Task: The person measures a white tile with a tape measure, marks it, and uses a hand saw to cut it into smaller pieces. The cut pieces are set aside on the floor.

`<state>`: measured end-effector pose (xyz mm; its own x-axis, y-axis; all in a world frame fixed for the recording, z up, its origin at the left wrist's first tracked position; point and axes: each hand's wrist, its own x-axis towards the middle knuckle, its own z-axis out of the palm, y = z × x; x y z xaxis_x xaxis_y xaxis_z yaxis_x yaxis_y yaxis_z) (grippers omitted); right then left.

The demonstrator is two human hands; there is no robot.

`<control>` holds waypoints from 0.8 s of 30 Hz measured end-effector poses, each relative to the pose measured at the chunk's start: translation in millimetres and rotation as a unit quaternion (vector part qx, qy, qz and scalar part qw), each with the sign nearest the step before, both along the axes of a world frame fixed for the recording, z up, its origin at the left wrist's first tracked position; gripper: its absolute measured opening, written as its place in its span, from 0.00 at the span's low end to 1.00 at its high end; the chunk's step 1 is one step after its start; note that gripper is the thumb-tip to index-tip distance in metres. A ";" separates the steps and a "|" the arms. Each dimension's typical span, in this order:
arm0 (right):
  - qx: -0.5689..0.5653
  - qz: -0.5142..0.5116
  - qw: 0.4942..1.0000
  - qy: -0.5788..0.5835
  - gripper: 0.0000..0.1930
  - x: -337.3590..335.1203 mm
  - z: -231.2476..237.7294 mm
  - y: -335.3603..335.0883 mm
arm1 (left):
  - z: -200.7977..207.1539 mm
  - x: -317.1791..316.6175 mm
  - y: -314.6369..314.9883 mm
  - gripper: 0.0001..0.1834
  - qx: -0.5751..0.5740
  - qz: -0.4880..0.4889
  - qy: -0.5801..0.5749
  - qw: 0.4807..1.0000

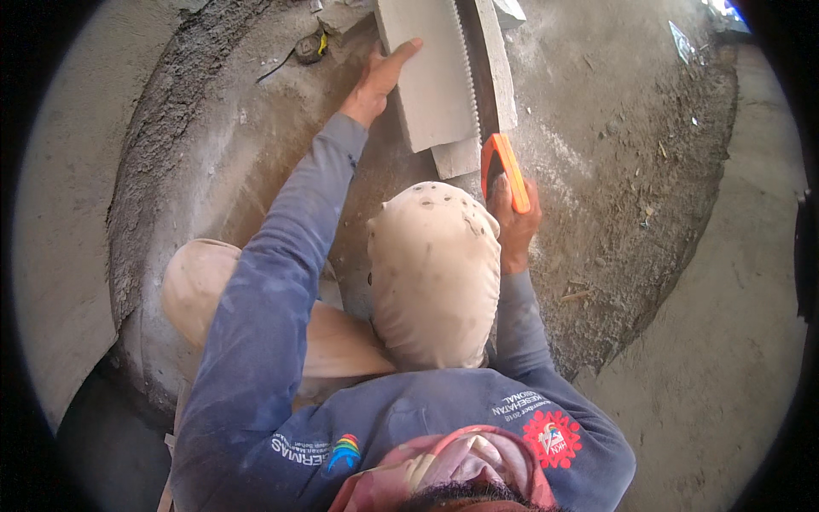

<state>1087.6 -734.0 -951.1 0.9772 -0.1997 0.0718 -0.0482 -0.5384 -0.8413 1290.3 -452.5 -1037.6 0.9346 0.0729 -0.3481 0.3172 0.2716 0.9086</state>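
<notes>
A pale grey lightweight block lies on the dusty floor ahead of me. My left hand presses flat on its left edge, fingers stretched across the top. My right hand grips the orange handle of a hand saw. The toothed blade runs away from me through a cut along the block, with a narrower strip of block to its right. My bent knee in light trousers sits just below the block, between both blue sleeves.
A small dark tool with a yellow part lies at the upper left near a rough mortar wall. Dust and small debris cover the concrete floor to the right. A smoother floor strip lies further right.
</notes>
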 end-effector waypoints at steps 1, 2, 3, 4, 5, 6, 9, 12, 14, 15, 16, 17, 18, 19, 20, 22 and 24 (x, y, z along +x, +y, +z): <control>0.008 0.003 1.000 0.016 0.15 4.1 1.4 0.6 | -2.0 -2.8 1.4 0.59 -0.004 -0.009 0.011 1.000; -0.009 0.011 1.000 0.009 0.15 1.9 -2.6 -1.4 | -4.7 -7.6 0.1 0.58 0.000 0.005 0.009 1.000; -0.031 0.014 0.999 0.005 0.15 -3.6 -5.9 -7.0 | 1.0 -11.1 -8.1 0.57 -0.001 0.014 0.006 1.000; -0.072 0.028 0.997 -0.031 0.15 -6.3 -12.7 -11.5 | 5.1 -5.3 -8.4 0.56 0.004 0.027 -0.005 1.000; -0.081 0.031 0.995 -0.043 0.15 -8.8 -18.2 -16.7 | 7.1 -1.2 -9.4 0.56 0.001 0.021 -0.002 1.000; -0.087 0.036 0.994 -0.053 0.15 -7.8 -14.9 -13.7 | 3.4 -3.0 -8.2 0.55 0.000 0.018 0.004 1.000; -0.010 0.018 1.000 0.009 0.14 -6.0 -1.9 -8.5 | -0.8 0.5 1.7 0.55 -0.009 -0.010 0.010 1.000; 0.013 0.004 0.999 0.052 0.14 -10.9 3.1 -10.5 | -3.7 -9.7 -3.2 0.54 0.007 0.003 0.028 1.000; -0.052 0.014 0.999 -0.004 0.15 -24.5 -8.7 -16.8 | -4.3 2.2 -1.1 0.55 0.025 0.024 0.015 0.999; -0.052 0.011 0.999 0.004 0.15 -25.4 -2.8 -12.1 | -5.5 -2.5 -4.0 0.55 0.028 0.027 0.011 0.999; -0.034 0.007 0.999 0.039 0.15 -17.8 1.3 -10.0 | -5.9 -3.8 -4.8 0.55 0.030 0.030 0.007 0.999; -0.015 0.004 0.997 0.073 0.15 -6.9 6.2 -9.0 | -4.3 1.6 0.1 0.56 0.015 0.010 0.016 1.000; -0.004 -0.004 0.993 0.115 0.15 -7.1 12.2 -12.3 | 3.2 0.4 -3.3 0.57 -0.009 -0.014 0.032 0.999; -0.037 0.006 0.996 0.082 0.15 -16.0 3.2 -17.4 | 5.3 0.0 -2.3 0.58 -0.029 -0.036 0.045 0.998; -0.069 0.017 0.996 0.049 0.15 -29.7 -13.4 -25.2 | 3.3 -8.0 -7.9 0.58 -0.014 -0.022 0.049 0.998; -0.075 0.026 0.997 -0.015 0.15 -24.6 -17.4 -18.2 | -2.1 -4.4 -1.2 0.59 0.035 0.021 0.033 0.999; -0.045 0.007 0.998 -0.050 0.16 -26.3 -9.0 -11.8 | -2.8 1.7 -3.9 0.58 0.030 0.027 0.006 0.999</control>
<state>1061.3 -745.8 -960.1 0.9669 -0.1747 0.1862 0.0414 -0.6125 -0.7894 1292.0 -456.5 -1040.4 0.9247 0.1443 -0.3522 0.3139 0.2344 0.9201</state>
